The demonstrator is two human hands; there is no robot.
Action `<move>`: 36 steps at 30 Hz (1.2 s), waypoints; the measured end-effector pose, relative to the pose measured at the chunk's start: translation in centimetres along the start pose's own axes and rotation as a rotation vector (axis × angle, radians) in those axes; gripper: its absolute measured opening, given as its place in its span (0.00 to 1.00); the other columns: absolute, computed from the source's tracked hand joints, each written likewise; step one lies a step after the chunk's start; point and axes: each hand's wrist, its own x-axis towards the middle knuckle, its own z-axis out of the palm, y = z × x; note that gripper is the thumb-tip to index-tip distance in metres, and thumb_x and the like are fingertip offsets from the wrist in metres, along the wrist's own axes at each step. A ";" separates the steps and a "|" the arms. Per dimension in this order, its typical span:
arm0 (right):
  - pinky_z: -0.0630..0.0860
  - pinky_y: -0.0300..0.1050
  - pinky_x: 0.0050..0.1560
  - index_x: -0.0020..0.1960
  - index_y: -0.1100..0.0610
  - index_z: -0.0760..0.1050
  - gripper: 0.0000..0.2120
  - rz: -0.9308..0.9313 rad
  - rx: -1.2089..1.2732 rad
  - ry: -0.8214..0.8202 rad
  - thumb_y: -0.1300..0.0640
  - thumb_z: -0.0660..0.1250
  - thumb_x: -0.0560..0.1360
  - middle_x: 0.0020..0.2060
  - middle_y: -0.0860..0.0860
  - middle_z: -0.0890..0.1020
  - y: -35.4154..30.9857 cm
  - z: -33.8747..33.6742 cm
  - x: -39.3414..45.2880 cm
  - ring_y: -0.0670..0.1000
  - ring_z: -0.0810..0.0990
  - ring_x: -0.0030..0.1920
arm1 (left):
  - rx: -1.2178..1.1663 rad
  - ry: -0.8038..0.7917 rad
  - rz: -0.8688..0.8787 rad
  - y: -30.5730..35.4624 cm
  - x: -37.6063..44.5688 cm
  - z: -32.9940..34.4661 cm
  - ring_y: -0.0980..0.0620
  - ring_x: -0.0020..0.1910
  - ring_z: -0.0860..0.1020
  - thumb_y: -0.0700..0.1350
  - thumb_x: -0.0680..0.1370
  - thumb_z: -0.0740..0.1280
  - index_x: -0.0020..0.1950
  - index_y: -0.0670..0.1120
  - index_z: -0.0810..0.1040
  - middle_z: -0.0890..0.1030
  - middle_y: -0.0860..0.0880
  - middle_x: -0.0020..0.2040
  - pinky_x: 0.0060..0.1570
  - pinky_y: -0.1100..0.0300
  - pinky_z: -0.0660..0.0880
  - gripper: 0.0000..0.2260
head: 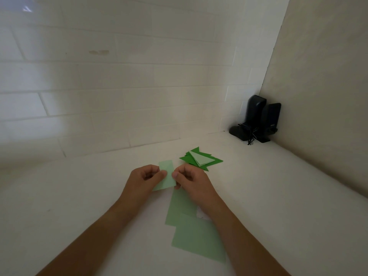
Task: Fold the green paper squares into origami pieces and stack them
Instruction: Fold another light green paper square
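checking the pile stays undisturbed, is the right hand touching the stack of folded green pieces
Cannot tell. In the head view the right hand overlaps the near edge of the folded stack, so no gap or contact shows.

Both forearms exit the bottom edge. Right hand hides part of the flat paper squares.

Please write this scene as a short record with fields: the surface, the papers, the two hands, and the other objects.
surface: white table against a white brick wall
paper in work: light green strip, held at its two sides
left hand: pinches the strip's left edge
right hand: pinches the strip's right edge
finished pile: folded green triangles, beyond the right hand
unfolded sheets: light green, overlapping, flat under the right forearm
corner: black devices
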 end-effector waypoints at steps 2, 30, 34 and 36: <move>0.78 0.43 0.49 0.46 0.56 0.81 0.07 -0.001 -0.002 0.011 0.55 0.69 0.81 0.37 0.49 0.84 0.0 0.0 0.0 0.46 0.83 0.39 | 0.012 -0.007 0.004 0.0 0.0 0.1 0.62 0.29 0.72 0.40 0.80 0.71 0.37 0.44 0.80 0.77 0.57 0.29 0.32 0.71 0.68 0.11; 0.69 0.40 0.40 0.39 0.52 0.72 0.14 -0.020 -0.040 0.034 0.53 0.69 0.81 0.31 0.43 0.74 -0.1 0.2 0.1 0.44 0.72 0.35 | 0.121 -0.050 0.081 -0.8 0.2 -0.1 0.59 0.34 0.74 0.41 0.78 0.74 0.42 0.43 0.84 0.80 0.52 0.34 0.37 0.69 0.71 0.06; 0.71 0.37 0.39 0.40 0.58 0.71 0.14 0.000 0.032 0.114 0.56 0.69 0.82 0.31 0.46 0.73 0.0 -0.1 0.3 0.45 0.72 0.33 | 0.147 -0.050 0.036 -1.1 0.4 -0.1 0.59 0.35 0.79 0.41 0.80 0.72 0.44 0.45 0.85 0.83 0.51 0.36 0.40 0.68 0.74 0.06; 0.73 0.38 0.39 0.43 0.63 0.71 0.14 0.006 0.068 0.131 0.56 0.69 0.82 0.32 0.49 0.74 0.1 -0.1 0.4 0.47 0.73 0.34 | 0.177 -0.049 0.029 -1.2 0.6 -0.1 0.58 0.35 0.81 0.41 0.80 0.72 0.44 0.46 0.85 0.84 0.50 0.36 0.41 0.67 0.75 0.05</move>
